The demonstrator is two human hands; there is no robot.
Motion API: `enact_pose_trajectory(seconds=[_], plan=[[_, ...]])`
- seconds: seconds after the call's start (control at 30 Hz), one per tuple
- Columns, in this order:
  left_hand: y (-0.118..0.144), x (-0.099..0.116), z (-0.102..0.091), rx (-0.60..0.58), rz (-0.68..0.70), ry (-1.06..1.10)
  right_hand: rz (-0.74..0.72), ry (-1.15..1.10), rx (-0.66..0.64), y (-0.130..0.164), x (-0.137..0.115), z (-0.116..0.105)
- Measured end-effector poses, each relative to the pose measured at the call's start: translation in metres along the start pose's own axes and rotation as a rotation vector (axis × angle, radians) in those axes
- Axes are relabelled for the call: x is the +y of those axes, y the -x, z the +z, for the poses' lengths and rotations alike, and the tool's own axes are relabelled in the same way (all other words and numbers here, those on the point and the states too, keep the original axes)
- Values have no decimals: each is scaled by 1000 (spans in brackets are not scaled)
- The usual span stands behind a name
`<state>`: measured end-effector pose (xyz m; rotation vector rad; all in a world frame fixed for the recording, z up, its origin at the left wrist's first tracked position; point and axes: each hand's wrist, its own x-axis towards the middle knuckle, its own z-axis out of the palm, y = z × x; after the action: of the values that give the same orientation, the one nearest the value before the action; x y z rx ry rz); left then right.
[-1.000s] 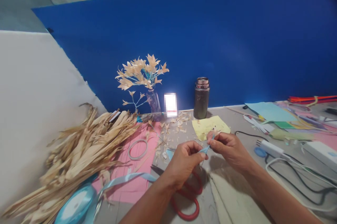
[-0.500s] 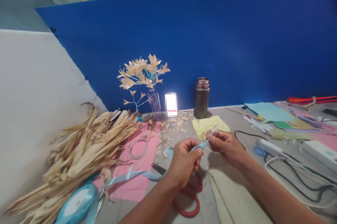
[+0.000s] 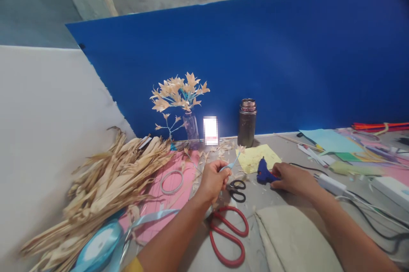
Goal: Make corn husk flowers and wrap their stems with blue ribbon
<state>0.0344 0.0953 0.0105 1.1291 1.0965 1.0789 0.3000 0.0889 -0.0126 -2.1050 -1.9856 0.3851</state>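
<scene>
Left hand (image 3: 213,179) at frame centre, fingers pinched on a thin blue-wrapped stem (image 3: 230,164) w/ a tiny husk flower (image 3: 239,149) at the tip, held just above the surface (image 3: 287,204). Right hand (image 3: 292,178), centre-right, fingers curled round a blue glue gun (image 3: 263,173) lying on the surface beside the yellow paper (image 3: 255,157). Looks like the gluing step: next move likely needs the nozzle brought to the stem w/o smearing. Small black scissors (image 3: 237,190) and red scissors (image 3: 228,233) sit between the hands. Nozzle tip hard to make out; cord runs off right edge; ribbon roll (image 3: 99,246) cut off at bottom left.
</scene>
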Motion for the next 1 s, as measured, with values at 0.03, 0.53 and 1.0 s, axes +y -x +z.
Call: enact_pose_trajectory(seconds=[0.03, 0.53, 1.0], plan=[[-3, -1, 0, 6, 7, -5, 12, 18, -4, 1, -1, 2], [-22, -24, -11, 67, -1, 31, -33, -189, -44, -12, 21, -5], [-59, 4, 18, 59, 20, -84, -64, -70, -71, -9, 14, -4]])
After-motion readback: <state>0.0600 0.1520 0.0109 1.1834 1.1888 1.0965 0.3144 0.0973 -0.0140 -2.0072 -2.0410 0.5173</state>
